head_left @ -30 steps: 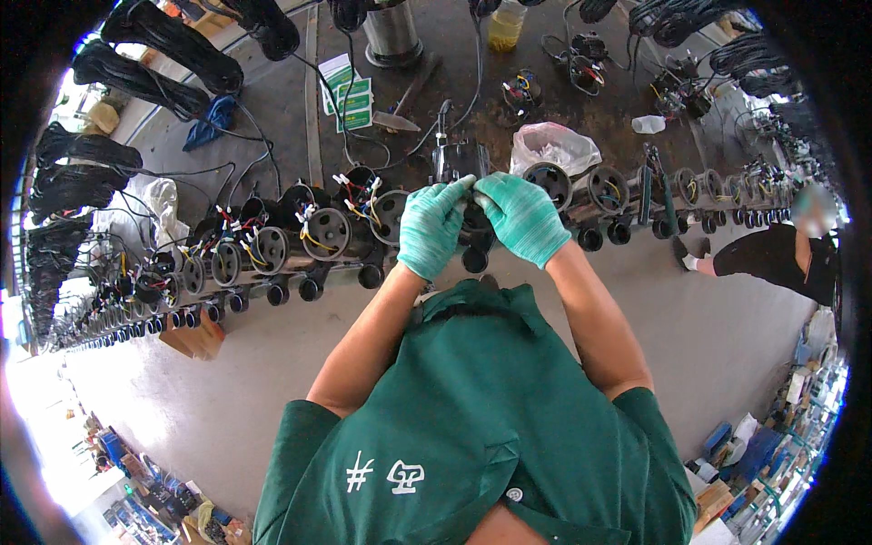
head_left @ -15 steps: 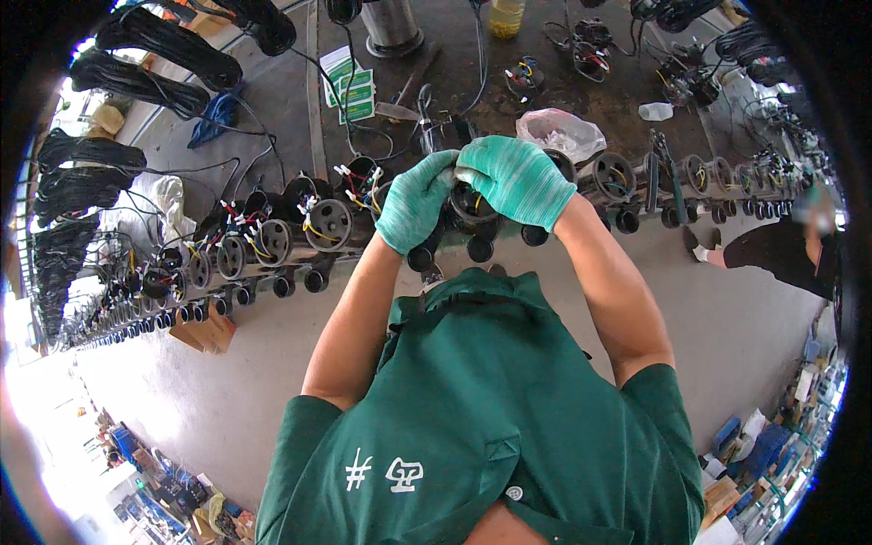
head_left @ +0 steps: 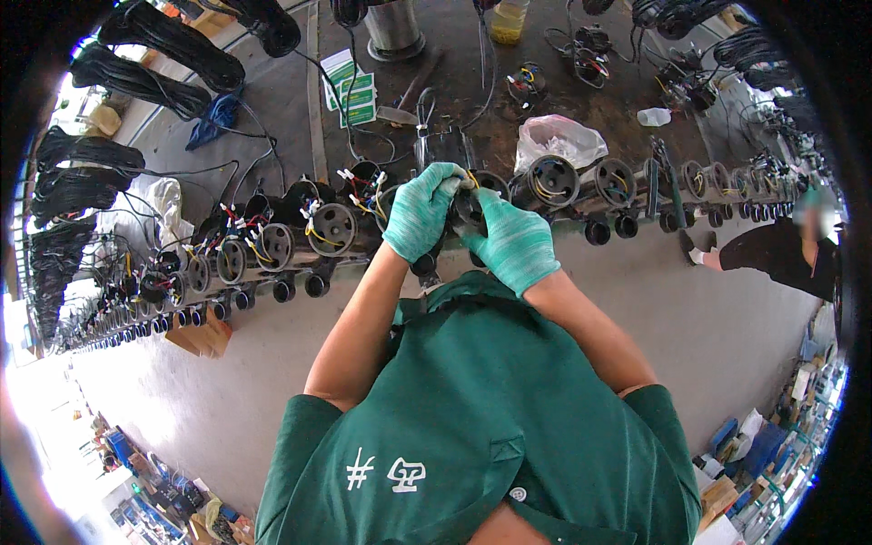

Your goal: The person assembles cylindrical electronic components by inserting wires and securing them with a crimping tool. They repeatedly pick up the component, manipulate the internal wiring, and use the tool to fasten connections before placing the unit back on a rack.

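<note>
Both my hands wear green knit gloves and meet over a dark round part (head_left: 465, 207) at the table's near edge. My left hand (head_left: 420, 213) is closed, its fingertips pinching by a short yellow wire (head_left: 471, 179). My right hand (head_left: 516, 241) grips the dark part's right side between thumb and fingers. Its inside is mostly hidden by the gloves. Just right of my hands lies an open black cylindrical housing (head_left: 552, 181) with yellow wire inside. To the left is another round housing (head_left: 331, 228), beside white-tipped wires (head_left: 363, 186).
A long row of similar housings runs along the edge both ways. Behind my hands are a clear plastic bag (head_left: 559, 141), green-and-white cards (head_left: 358, 98), a hammer (head_left: 420, 80) and a metal cylinder (head_left: 393, 32). Black cable coils (head_left: 168, 44) fill the left. A person (head_left: 781, 254) is at far right.
My right hand has drawn back toward me and right, uncovering the yellow wire and the neighbouring housing. My left hand has shifted slightly, fingertips now at the wire.
</note>
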The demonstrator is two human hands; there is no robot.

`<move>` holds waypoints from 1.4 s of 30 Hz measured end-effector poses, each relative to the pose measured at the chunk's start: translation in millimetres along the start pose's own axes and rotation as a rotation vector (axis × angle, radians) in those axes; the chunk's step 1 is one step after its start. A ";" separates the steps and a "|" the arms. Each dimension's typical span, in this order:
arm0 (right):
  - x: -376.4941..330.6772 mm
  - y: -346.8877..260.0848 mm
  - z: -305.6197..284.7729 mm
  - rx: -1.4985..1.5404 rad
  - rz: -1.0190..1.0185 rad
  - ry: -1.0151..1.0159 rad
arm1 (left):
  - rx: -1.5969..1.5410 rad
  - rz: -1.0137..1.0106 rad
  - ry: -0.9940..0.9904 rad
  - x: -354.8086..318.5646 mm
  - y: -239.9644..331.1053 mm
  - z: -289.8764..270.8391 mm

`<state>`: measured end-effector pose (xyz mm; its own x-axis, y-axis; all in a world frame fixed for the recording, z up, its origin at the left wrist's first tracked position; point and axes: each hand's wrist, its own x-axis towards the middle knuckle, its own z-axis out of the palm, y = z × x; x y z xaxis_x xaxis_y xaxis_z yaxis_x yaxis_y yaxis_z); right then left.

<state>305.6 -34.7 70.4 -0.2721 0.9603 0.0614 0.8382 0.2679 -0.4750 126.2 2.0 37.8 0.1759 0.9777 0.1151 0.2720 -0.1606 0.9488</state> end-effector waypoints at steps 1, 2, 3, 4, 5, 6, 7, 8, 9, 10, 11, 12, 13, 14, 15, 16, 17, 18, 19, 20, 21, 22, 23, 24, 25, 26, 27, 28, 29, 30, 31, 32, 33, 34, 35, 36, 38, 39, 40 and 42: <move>1.0 4.2 8.0 0.003 0.012 0.021 | 0.024 0.005 -0.001 0.7 -3.2 0.2; 6.0 7.2 15.1 0.006 0.021 0.043 | 0.048 0.012 0.002 1.5 -5.8 -0.4; 9.8 9.5 19.2 0.008 0.029 0.064 | 0.066 0.026 -0.002 2.0 -8.1 -0.9; 11.4 11.4 20.7 -0.009 0.033 0.033 | 0.083 0.040 -0.006 2.5 -10.3 -1.3; 12.8 10.6 18.7 -0.028 0.039 -0.001 | 0.098 0.052 -0.012 2.9 -9.7 -1.4; 13.7 10.1 17.9 -0.046 0.046 -0.035 | 0.131 0.056 -0.022 3.0 -8.6 -2.2; 14.0 11.2 19.5 -0.028 0.065 -0.024 | 0.164 0.059 -0.032 3.1 -6.6 -3.5; 13.5 13.6 22.2 -0.010 0.083 -0.013 | 0.196 0.064 -0.042 3.3 -4.3 -4.8; 12.3 16.4 25.2 0.008 0.101 -0.002 | 0.241 0.102 -0.046 3.8 -6.8 -5.1; 9.6 21.6 29.6 0.077 0.102 0.040 | 0.286 0.140 -0.050 5.1 -11.4 -5.0; 6.5 25.8 33.0 0.146 0.103 0.079 | 0.331 0.176 -0.052 5.5 -15.2 -5.1; 3.9 29.0 35.1 0.216 0.104 0.120 | 0.374 0.202 -0.059 5.8 -18.3 -5.1; -0.9 30.3 35.9 0.262 0.118 0.105 | 0.417 0.228 -0.065 6.1 -20.9 -5.1; -4.6 28.4 35.5 0.279 0.097 0.113 | 0.459 0.256 -0.073 6.8 -21.9 -5.0; -8.0 26.4 35.3 0.295 0.075 0.120 | 0.468 0.263 -0.077 7.1 -22.4 -5.0; -10.0 25.0 35.4 0.311 0.053 0.128 | 0.477 0.270 -0.081 7.2 -22.4 -5.1; -11.0 24.2 36.3 0.256 -0.034 0.180 | 0.487 0.277 -0.085 7.2 -22.6 -4.9; -11.4 23.8 36.2 0.171 -0.083 0.189 | 0.509 0.298 -0.093 7.7 -23.7 -4.3; -11.7 23.6 35.2 0.086 -0.133 0.198 | 0.532 0.319 -0.102 8.6 -25.4 -3.2; -11.5 22.7 34.4 0.000 -0.182 0.206 | 0.555 0.341 -0.109 9.8 -26.5 -2.6; -9.6 22.1 34.1 -0.049 -0.221 0.254 | 0.591 0.345 -0.138 12.1 -27.6 -1.7; -5.7 22.2 34.0 -0.099 -0.260 0.302 | 0.627 0.349 -0.166 15.2 -28.8 -0.7; -2.2 22.7 33.7 -0.149 -0.298 0.349 | 0.662 0.353 -0.195 17.7 -29.1 0.2; 0.8 22.6 32.2 -0.171 -0.301 0.355 | 0.654 0.353 -0.206 19.3 -29.4 0.3; 3.9 22.4 29.8 -0.194 -0.304 0.361 | 0.647 0.353 -0.216 20.8 -29.6 -0.1; 6.7 22.8 27.6 -0.216 -0.307 0.366 | 0.639 0.352 -0.226 21.7 -29.7 -0.7; 9.0 24.3 26.0 -0.234 -0.318 0.393 | 0.608 0.360 -0.216 21.7 -30.9 -1.6; 9.8 25.8 24.9 -0.252 -0.313 0.391 | 0.578 0.367 -0.207 21.2 -32.0 -2.7; 10.4 26.8 24.0 -0.271 -0.307 0.391 | 0.548 0.374 -0.198 20.8 -31.6 -4.2; 11.0 27.0 23.4 -0.289 -0.301 0.390 | 0.526 0.376 -0.193 20.1 -31.1 -5.5; 11.9 26.0 22.9 -0.289 -0.297 0.410 | 0.505 0.377 -0.188 19.5 -30.1 -6.7; 12.3 25.4 23.1 -0.280 -0.295 0.401 | 0.483 0.379 -0.182 19.3 -29.5 -7.9; 12.5 24.9 23.2 -0.272 -0.293 0.391 | 0.438 0.362 -0.176 19.1 -31.3 -8.4; 12.9 23.9 23.7 -0.264 -0.291 0.382 | 0.393 0.345 -0.171 18.7 -33.8 -8.5; 13.1 23.0 24.7 -0.251 -0.279 0.384 | 0.347 0.326 -0.165 17.9 -35.7 -8.1; 13.3 22.2 26.0 -0.238 -0.266 0.387 | 0.326 0.313 -0.169 17.6 -37.3 -7.7; 12.9 18.7 27.5 -0.207 -0.200 0.348 | 0.285 0.286 -0.179 17.6 -39.4 -7.3; 11.6 15.4 27.5 -0.190 -0.146 0.308 | 0.275 0.298 -0.181 17.3 -39.9 -7.4; 10.7 12.6 28.0 -0.172 -0.092 0.267 | 0.266 0.310 -0.182 17.1 -40.2 -7.6; 9.4 9.6 32.2 -0.084 0.007 0.226 | 0.277 0.304 -0.211 16.8 -39.2 -8.4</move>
<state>295.9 -25.6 38.1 -0.1612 0.9527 0.2574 0.8789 0.2573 -0.4017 110.6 25.9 5.0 0.4678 0.8361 0.2865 0.4157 -0.4942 0.7635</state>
